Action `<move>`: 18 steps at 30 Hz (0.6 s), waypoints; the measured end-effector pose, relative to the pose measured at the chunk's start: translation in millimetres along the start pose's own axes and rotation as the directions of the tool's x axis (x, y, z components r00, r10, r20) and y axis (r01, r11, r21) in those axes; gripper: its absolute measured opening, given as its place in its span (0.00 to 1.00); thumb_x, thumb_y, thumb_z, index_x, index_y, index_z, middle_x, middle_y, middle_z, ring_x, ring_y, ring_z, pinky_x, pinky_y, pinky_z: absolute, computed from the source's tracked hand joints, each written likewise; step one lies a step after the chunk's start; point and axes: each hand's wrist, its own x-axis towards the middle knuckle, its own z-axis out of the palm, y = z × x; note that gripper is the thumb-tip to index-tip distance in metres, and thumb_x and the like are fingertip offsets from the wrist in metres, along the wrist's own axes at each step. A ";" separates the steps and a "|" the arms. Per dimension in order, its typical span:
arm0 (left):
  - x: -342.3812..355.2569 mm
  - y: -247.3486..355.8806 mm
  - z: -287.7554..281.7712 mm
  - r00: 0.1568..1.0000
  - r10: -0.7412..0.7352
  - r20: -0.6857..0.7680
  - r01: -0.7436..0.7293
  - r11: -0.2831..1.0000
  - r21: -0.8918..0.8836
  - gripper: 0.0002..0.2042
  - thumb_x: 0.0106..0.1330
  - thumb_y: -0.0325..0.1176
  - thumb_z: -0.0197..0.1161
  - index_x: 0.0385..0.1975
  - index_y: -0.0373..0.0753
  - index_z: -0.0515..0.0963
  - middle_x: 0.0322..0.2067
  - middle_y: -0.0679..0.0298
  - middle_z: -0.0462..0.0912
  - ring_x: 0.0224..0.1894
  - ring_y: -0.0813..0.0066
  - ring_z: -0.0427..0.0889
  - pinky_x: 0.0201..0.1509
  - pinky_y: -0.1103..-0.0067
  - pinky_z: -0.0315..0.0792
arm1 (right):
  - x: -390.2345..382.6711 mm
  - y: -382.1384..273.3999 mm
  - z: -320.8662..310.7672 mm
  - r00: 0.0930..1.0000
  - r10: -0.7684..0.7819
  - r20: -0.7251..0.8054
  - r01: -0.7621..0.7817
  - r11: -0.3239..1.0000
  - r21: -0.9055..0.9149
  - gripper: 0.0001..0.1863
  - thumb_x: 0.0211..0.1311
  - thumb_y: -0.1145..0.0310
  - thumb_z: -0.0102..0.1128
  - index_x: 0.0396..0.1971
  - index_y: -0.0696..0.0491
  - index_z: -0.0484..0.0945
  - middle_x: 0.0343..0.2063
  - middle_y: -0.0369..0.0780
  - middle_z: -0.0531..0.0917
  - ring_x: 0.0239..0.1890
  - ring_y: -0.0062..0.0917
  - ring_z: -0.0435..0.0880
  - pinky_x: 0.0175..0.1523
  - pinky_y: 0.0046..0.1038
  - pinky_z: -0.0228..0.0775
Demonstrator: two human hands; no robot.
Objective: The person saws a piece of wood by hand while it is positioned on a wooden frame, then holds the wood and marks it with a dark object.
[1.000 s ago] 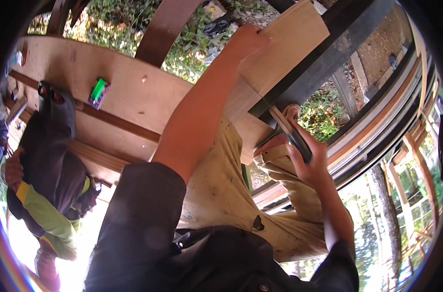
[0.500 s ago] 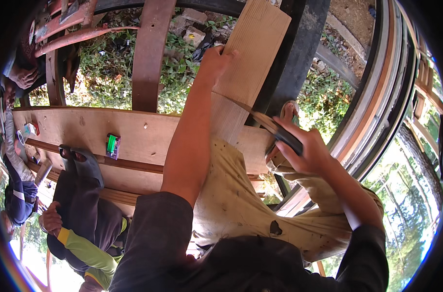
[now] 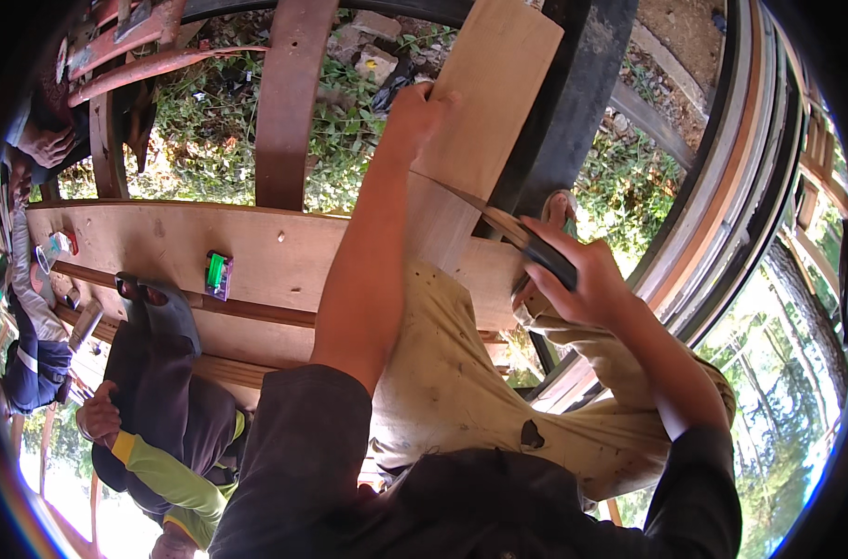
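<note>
A pale wooden plank point(image 3: 498, 84) slopes away from my lap, its near end by my left knee. My left hand point(image 3: 416, 119) grips its left edge, fingers closed, partly hidden by the board. In my right hand point(image 3: 584, 275) is the dark handle of a handsaw point(image 3: 505, 226), fingers wrapped round it. The thin saw blade lies across the plank along a line slanting up to the left. On the near side of that line the board's surface looks greyer. My left forearm hides part of the blade's far end.
A long wooden bench point(image 3: 163, 244) runs leftward, with a small green and purple box point(image 3: 218, 275) on it. A dark beam point(image 3: 559, 121) lies beside the plank. My bare foot point(image 3: 560, 210) is near the blade. A co-worker in yellow-green sleeves point(image 3: 177, 475) sits left; another person point(image 3: 37, 349) is beyond.
The saw and my right hand have shifted slightly forward and left along the cut line. My left hand keeps its hold on the plank. The whole view has moved a little.
</note>
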 end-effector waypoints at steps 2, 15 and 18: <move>3.2 6.7 -11.1 0.997 0.043 -0.066 -0.035 0.993 0.116 0.22 0.68 0.41 0.71 0.51 0.27 0.84 0.39 0.48 0.90 0.40 0.62 0.89 0.46 0.66 0.79 | -31.6 -17.1 -39.3 0.997 0.051 0.064 -0.052 0.999 0.015 0.31 0.64 0.63 0.66 0.68 0.51 0.76 0.31 0.46 0.90 0.28 0.43 0.91 0.39 0.36 0.84; 0.9 3.2 -1.6 1.000 0.000 -0.002 0.001 0.998 0.070 0.22 0.69 0.41 0.71 0.51 0.27 0.84 0.39 0.49 0.90 0.39 0.62 0.89 0.45 0.66 0.79 | 22.6 5.8 12.1 1.000 -0.019 0.010 0.019 1.000 0.008 0.31 0.64 0.68 0.67 0.68 0.56 0.75 0.31 0.46 0.88 0.24 0.37 0.87 0.36 0.33 0.79; 3.0 -2.6 -9.5 0.997 0.024 -0.076 -0.015 0.992 0.123 0.22 0.68 0.41 0.71 0.51 0.27 0.84 0.39 0.49 0.90 0.39 0.62 0.89 0.46 0.66 0.79 | -34.6 -13.6 -36.2 0.997 0.059 0.056 -0.059 0.998 0.003 0.34 0.62 0.62 0.68 0.69 0.51 0.75 0.36 0.48 0.90 0.32 0.42 0.92 0.41 0.37 0.84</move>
